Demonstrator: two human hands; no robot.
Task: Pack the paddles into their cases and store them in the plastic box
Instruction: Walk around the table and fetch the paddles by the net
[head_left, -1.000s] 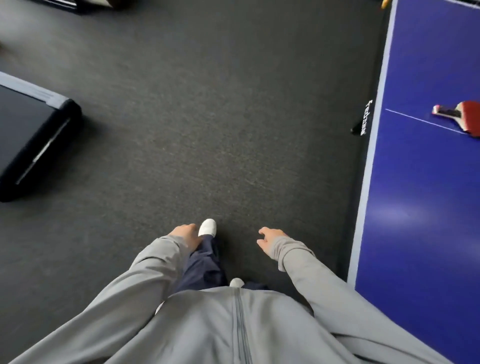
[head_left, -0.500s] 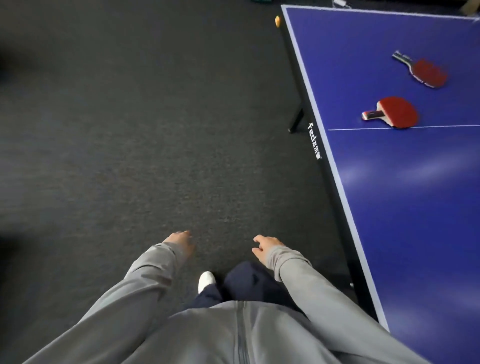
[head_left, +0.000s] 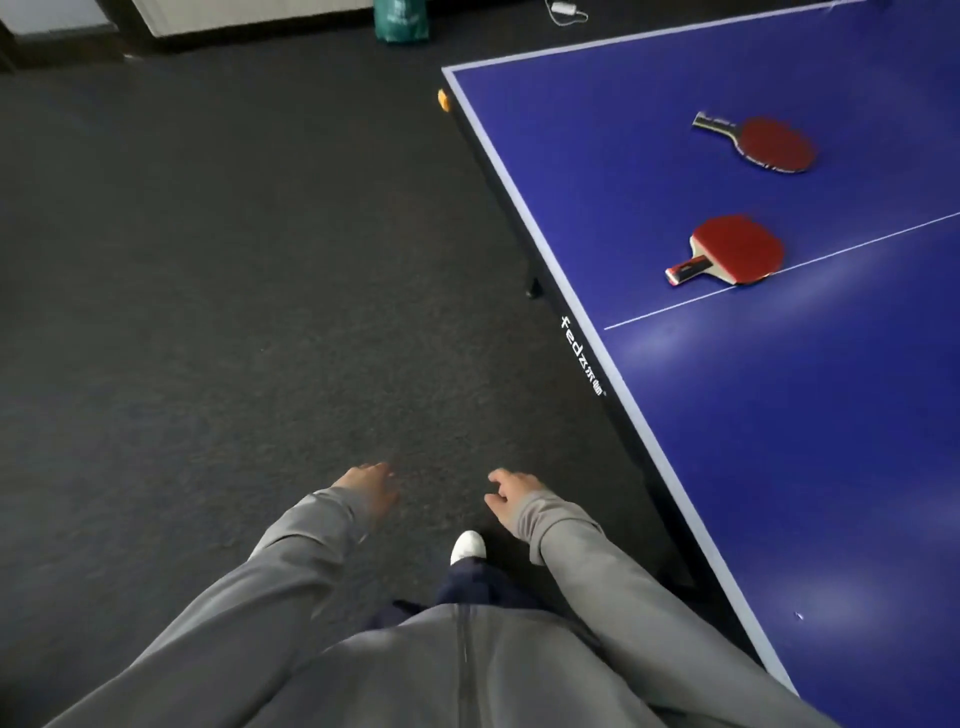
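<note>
1. left hand (head_left: 371, 488) and right hand (head_left: 511, 496) hang loose and hold nothing, above the dark carpet (head_left: 234, 312).
2. the near paddle (head_left: 730, 250) lies flat on the blue table (head_left: 779, 441), red face up.
3. the far paddle (head_left: 763, 141) lies well apart behind it.

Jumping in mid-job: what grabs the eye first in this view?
The blue table fills the right side, with two red paddles lying flat on it: the nearer paddle by the white centre line, the farther paddle beyond it. Low in the view, the left hand and right hand hang empty over dark carpet.
</note>
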